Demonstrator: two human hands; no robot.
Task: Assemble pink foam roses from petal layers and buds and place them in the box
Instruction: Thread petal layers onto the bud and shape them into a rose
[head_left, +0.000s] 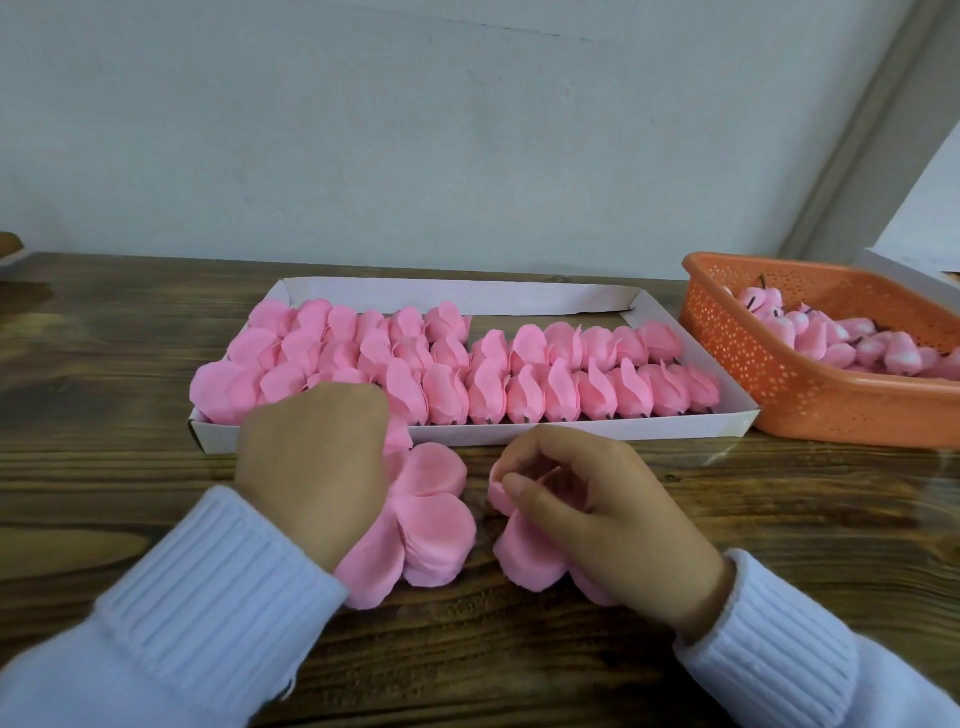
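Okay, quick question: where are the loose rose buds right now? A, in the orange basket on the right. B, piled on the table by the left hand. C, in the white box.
A: the buds lie in the orange basket, to the right of the white box, which holds rows of finished roses.

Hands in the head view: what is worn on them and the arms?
The left hand and right hand are bare: no gloves or rings visible. The left sleeve and right sleeve are pale bluish-white knit with ribbed cuffs.
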